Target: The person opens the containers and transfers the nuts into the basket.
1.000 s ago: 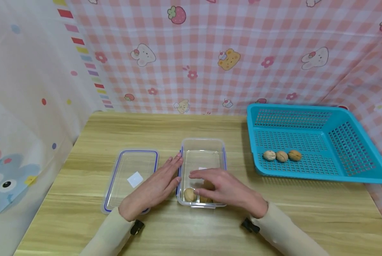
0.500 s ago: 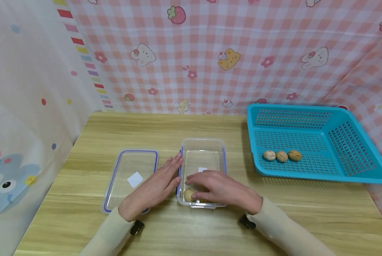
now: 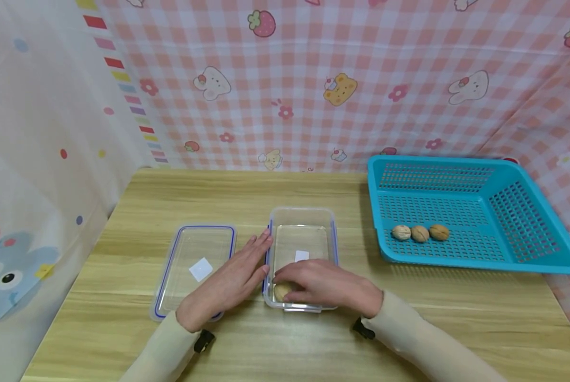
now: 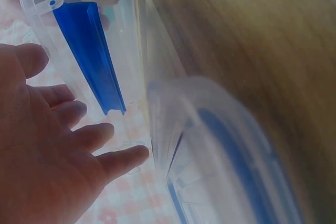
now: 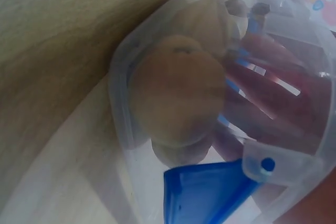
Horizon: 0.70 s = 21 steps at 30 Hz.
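A clear plastic food container with blue side latches stands mid-table. My right hand reaches down inside its near end, thumb and fingers curled round a walnut in the near left corner. More walnuts show blurred through the container's wall in the right wrist view; from the head they are hidden under that hand. My left hand lies along the container's left side with straight fingers, fingertips at the wall. Its wrist view shows a blue latch hanging close to the fingers.
The container's clear lid with a blue seal lies on the table to the left, partly under my left hand. At the back right, a turquoise basket holds a row of three walnuts. A checked curtain hangs behind the table.
My right hand has moved slightly left and toward me inside the container, and its thumb and fingers have closed round the corner walnut. The left hand stays at the container's side.
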Tool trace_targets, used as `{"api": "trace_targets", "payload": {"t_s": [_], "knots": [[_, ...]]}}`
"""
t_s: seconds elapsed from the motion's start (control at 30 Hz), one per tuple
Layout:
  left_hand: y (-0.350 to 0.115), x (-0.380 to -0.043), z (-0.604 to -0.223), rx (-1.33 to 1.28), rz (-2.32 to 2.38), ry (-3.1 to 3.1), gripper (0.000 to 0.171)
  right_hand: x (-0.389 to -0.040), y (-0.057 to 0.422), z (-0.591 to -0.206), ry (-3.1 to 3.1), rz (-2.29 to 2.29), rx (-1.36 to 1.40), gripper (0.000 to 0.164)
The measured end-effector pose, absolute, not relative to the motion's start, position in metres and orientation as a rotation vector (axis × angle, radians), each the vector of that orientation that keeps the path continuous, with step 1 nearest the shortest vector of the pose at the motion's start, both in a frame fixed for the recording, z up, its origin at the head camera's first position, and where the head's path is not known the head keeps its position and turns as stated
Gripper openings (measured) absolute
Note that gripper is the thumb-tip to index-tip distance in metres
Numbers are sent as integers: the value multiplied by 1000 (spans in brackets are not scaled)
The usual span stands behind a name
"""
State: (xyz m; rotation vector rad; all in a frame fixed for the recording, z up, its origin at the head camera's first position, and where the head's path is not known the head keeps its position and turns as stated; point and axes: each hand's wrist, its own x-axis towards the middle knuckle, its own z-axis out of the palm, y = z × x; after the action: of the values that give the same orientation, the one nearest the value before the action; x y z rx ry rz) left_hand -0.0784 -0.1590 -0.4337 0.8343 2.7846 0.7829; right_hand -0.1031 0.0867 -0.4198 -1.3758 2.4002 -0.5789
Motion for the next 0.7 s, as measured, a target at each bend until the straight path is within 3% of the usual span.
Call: {"api": "trace_targets", "payload": {"t_s": [0.7], "knots": [[-159, -78, -434, 810, 791, 2777, 62, -107, 85, -420, 2333, -665, -1389, 33]]}}
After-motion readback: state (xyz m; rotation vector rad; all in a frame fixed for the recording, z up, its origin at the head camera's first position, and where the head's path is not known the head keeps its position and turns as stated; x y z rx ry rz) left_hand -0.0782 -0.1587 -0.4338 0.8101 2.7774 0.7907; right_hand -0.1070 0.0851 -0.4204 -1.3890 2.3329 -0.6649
